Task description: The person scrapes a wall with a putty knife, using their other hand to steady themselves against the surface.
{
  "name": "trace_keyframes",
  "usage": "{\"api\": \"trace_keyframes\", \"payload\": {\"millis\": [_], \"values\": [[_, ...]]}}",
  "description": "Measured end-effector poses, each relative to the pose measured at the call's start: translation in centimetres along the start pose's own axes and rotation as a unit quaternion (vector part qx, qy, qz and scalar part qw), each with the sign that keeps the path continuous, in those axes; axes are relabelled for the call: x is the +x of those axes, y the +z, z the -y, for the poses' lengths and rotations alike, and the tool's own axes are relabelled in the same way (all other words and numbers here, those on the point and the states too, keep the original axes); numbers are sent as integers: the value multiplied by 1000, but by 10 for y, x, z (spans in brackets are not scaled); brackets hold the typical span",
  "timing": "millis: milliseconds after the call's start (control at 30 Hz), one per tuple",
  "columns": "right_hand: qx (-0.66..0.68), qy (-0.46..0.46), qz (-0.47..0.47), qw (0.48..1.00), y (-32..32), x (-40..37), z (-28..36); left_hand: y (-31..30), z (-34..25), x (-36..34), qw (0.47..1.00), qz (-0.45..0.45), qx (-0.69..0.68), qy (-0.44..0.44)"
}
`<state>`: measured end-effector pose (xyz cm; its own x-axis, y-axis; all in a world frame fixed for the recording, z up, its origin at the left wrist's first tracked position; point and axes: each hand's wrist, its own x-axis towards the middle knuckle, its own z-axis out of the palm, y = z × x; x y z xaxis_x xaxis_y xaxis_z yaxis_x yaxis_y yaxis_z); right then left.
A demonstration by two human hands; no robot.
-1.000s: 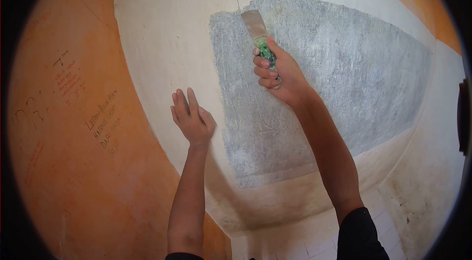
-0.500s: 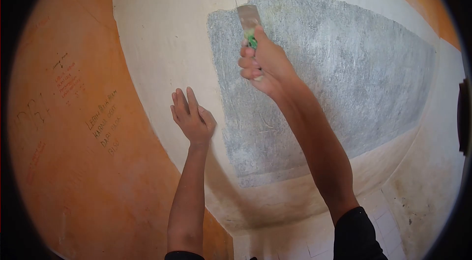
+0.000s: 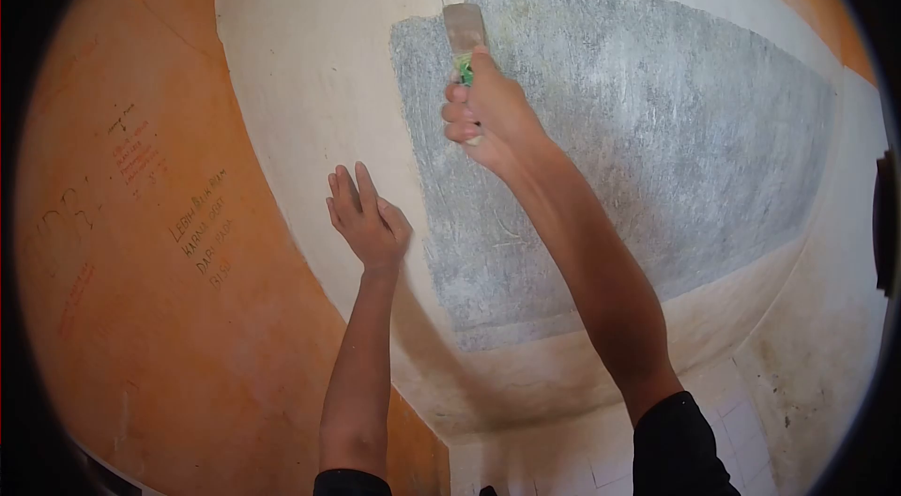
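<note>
Orange wall [image 3: 216,355] reads "LEBIH"; right hand [image 3: 490,109] grips scraper [image 3: 464,28].

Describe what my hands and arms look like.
Your left hand and right hand are bare, with no gloves; no ring, watch or bracelet shows. The left sleeve and right sleeve are plain black, leaving the forearms uncovered.

The handwriting [image 3: 199,224] lies on the left part of the wall [image 3: 310,92], and the patch [image 3: 638,149] lies right of it, with the left hand [image 3: 369,222] between the two, beside the patch's left edge. The scraper [image 3: 465,31] is in the right hand [image 3: 493,111], its blade over the patch's upper left corner, above and right of the left hand. Tiles [image 3: 741,430] lie below the patch, toward the right.
</note>
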<state>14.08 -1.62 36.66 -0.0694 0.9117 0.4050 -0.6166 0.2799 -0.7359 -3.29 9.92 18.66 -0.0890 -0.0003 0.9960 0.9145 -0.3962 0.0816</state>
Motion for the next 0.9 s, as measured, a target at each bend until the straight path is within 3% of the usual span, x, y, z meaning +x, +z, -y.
{"api": "trace_keyframes", "payload": {"millis": [167, 300, 500, 733, 833, 900], "values": [[12, -14, -35, 999, 2, -8, -10, -2, 0, -1, 1000, 5, -1, 5], [27, -50, 6, 998, 14, 14, 6, 0, 0, -1, 1000, 2, 1, 2], [24, -19, -47, 998, 8, -13, -11, -2, 0, 0, 1000, 2, -9, 7], [60, -43, -12, 997, 11, -4, -10, -2, 3, -2, 1000, 2, 0, 7], [5, -35, -30, 999, 5, 6, 6, 1, 2, 3, 1000, -3, -8, 11], [17, -26, 9, 999, 6, 8, 12, -1, 1, -1, 1000, -2, -8, 10]]}}
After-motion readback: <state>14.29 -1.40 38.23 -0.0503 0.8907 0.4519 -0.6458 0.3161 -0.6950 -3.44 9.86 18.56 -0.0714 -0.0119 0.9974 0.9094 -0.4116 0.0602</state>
